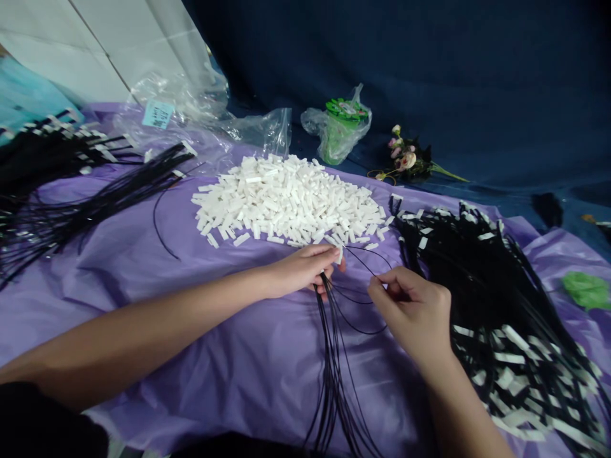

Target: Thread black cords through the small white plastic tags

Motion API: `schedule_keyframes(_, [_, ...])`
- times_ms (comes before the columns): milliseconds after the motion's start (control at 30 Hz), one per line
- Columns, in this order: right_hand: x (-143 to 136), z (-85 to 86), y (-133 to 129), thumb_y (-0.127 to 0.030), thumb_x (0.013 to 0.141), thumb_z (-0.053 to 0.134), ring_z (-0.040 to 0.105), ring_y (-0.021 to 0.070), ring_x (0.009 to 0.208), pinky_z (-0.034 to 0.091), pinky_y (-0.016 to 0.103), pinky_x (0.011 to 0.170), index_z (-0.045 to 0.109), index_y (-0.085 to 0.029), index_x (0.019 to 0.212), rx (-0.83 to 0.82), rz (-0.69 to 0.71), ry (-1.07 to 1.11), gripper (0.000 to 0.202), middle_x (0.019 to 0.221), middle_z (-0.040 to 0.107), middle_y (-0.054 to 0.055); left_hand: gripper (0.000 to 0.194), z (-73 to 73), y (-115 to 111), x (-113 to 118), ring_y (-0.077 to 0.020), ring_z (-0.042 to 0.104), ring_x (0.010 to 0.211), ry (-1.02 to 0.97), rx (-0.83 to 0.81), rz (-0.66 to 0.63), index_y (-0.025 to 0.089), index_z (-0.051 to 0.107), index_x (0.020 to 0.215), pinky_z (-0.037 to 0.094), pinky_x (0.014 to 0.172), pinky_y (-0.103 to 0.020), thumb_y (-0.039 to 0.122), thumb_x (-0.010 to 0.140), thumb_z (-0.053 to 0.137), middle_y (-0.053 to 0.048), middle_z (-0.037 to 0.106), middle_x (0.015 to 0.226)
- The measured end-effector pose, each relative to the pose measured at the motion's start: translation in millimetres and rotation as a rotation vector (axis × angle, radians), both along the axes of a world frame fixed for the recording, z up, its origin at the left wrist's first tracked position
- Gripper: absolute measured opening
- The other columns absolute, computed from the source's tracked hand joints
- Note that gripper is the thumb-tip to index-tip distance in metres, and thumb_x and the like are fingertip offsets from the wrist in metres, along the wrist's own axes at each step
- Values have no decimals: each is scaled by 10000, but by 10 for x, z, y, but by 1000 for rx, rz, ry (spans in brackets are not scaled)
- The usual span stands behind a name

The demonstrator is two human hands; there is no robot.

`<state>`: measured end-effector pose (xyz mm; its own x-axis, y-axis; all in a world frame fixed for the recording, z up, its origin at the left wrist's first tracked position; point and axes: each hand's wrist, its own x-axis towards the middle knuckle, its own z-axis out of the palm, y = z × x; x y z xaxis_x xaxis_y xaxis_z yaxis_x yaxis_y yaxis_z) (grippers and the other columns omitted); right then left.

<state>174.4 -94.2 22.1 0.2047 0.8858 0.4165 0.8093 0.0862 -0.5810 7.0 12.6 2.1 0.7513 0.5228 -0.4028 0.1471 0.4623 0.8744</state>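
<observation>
Left hand [306, 268] pinches a white connector housing [340, 255] and black wires [329, 331]; right hand [413, 302] grips one wire [361, 261], best kept straight and steady.

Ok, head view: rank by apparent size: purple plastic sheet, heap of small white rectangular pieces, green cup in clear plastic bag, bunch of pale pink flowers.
1. Purple sheet
2. White heap
3. Green cup and pink flowers: too close to rank; bagged cup looks bulkier, flowers with stems spread wider.

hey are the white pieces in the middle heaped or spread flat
Heaped: the white pieces mound up thickly on the purple sheet, a few loose around the edge.
</observation>
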Motion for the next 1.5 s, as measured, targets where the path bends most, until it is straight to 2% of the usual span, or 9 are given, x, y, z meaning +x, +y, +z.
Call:
schedule_keyframes(400, [-2,6,7,-175,753,622,332,45,431,297,192,461,572,-151,580,17,41,-15,182,476,354,-72,350,-8,-6,5,-86,466,477,-10,19,-3,173,533,823,448,522,-274,503,907,451,49,392,573])
schedule_keyframes(633, [51,54,-22,-268,773,657,330,63,438,262,205,426,649,-154,653,-189,3,408,166,472,403,-56,355,-70,6,-15,-74,480,479,-36,77,-39,177,528,863,468,540,-256,524,896,458,66,388,566])
schedule_keyframes(867, [131,56,0,-320,761,702,324,66,401,247,212,389,656,-145,699,-270,5,775,191,459,406,-58,369,-65,2,-30,-89,510,483,-26,165,-103,189,508,864,473,529,-256,549,896,429,61,407,567])
schedule_keyframes(967, [129,50,-5,-329,780,689,347,71,413,259,214,394,663,-147,712,-271,19,689,196,469,425,-52,359,-56,-12,-27,-89,517,486,-8,216,-104,192,501,854,454,501,-231,539,900,422,60,413,562])
schedule_keyframes(1033, [120,39,-8,-320,806,666,355,71,426,273,214,405,673,-154,733,-224,32,516,182,481,434,-49,346,-50,-20,-24,-86,514,486,0,235,-101,192,502,845,457,495,-224,523,903,423,61,409,560])
schedule_keyframes(1167, [108,-9,8,-248,829,654,462,85,499,405,221,507,694,-170,909,32,57,40,118,592,531,-28,341,-39,-26,-23,-84,508,495,11,257,-127,191,508,829,475,512,-229,507,911,409,54,433,574])
schedule_keyframes(1233, [104,-39,25,-201,842,643,540,98,565,462,227,585,682,-173,988,117,123,-108,154,691,609,1,341,-31,-26,-24,-84,514,505,25,275,-150,189,513,821,473,514,-228,500,912,408,47,456,592])
schedule_keyframes(1333, [90,-77,42,-145,853,624,607,114,649,493,225,640,674,-175,984,160,209,-195,143,784,664,30,317,-16,-27,-26,-78,513,503,40,296,-175,185,521,815,467,516,-226,465,915,412,47,464,609])
schedule_keyframes(1500, [59,-118,57,-133,851,631,625,122,657,497,225,648,667,-166,967,203,188,-256,125,801,672,39,296,1,-29,-27,-74,520,492,53,295,-198,185,506,796,452,520,-225,434,919,404,56,454,613])
